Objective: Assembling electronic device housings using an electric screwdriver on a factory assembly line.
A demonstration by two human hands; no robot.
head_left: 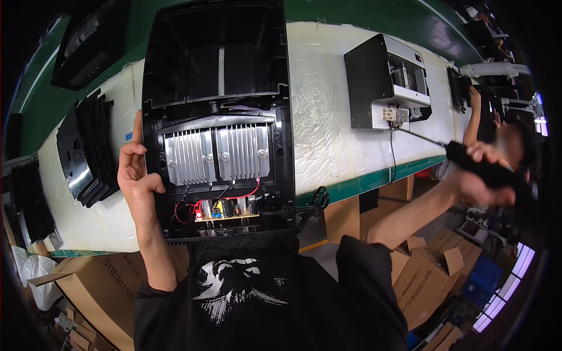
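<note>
White-covered bench [319, 88]: driver [461, 159] at right, housing [249, 64] beside the left hand [137, 175]

The bench was green-edged, with a stack of black panels [88, 155] left of the housing and cardboard boxes [430, 286] on the near side. The black housing lay open before the person, its long axis running away from the body; twin finned heat sinks [190, 155] and a small circuit board [228, 217] showed inside. The left hand was the nearer one: it met the housing's left edge, thumb bent toward it, index finger extended, other fingers curled. Whether they gripped or merely steadied could not be established. The right hand [480, 186], somewhat blurred, was well apart, its fingers wrapped around the driver. The housing lay to the left of those fingers; the driver's shaft [424, 137] also pointed leftward, but ended at or near a metal block [395, 115] on a black-and-white machine [386, 82].
</note>
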